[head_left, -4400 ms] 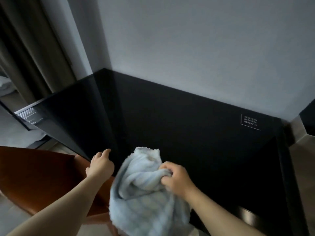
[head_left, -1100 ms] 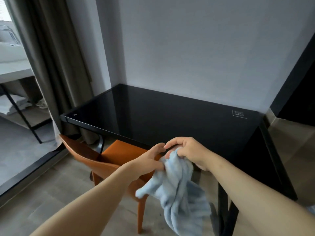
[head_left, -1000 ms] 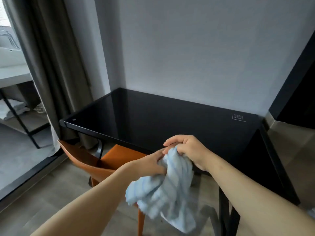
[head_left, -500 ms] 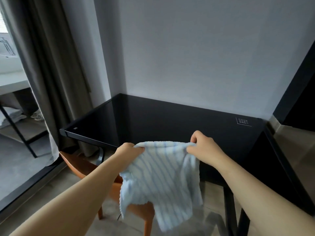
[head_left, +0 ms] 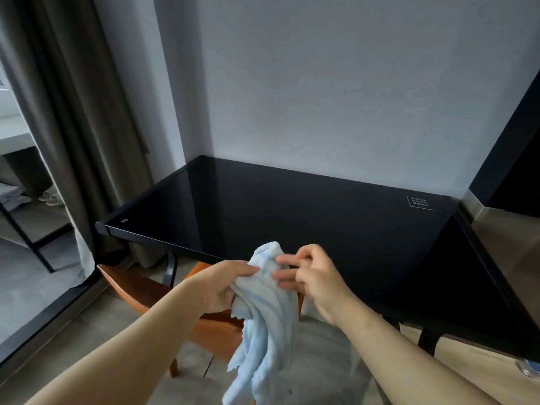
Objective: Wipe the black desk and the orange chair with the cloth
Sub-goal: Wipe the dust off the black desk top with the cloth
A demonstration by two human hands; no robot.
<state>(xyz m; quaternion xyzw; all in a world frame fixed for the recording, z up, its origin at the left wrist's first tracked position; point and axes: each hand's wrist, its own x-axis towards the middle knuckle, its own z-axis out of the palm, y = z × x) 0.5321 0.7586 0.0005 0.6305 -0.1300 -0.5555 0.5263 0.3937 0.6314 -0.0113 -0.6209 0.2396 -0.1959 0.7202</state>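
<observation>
A light blue striped cloth (head_left: pixel 264 323) hangs bunched in front of me, above the floor. My left hand (head_left: pixel 223 285) is closed around its upper part. My right hand (head_left: pixel 311 277) touches the cloth's top with spread fingers, without a firm grip. The glossy black desk (head_left: pixel 306 217) stands against the wall just beyond my hands. The orange chair (head_left: pixel 137 290) sits tucked under the desk's near left edge, below my left forearm, partly hidden by my arm and the cloth.
Grey curtains (head_left: pixel 73 112) hang at the left beside a glass door with a black frame (head_left: pixel 43 314). A dark tall unit (head_left: pixel 514 147) borders the desk's right side. A small white label (head_left: pixel 420 202) marks the desk's far right corner. Tiled floor lies below.
The cloth was stretched wide between both hands half a second ago; now it is gathered into a bunch in my left hand and my right hand has loosened its grip.
</observation>
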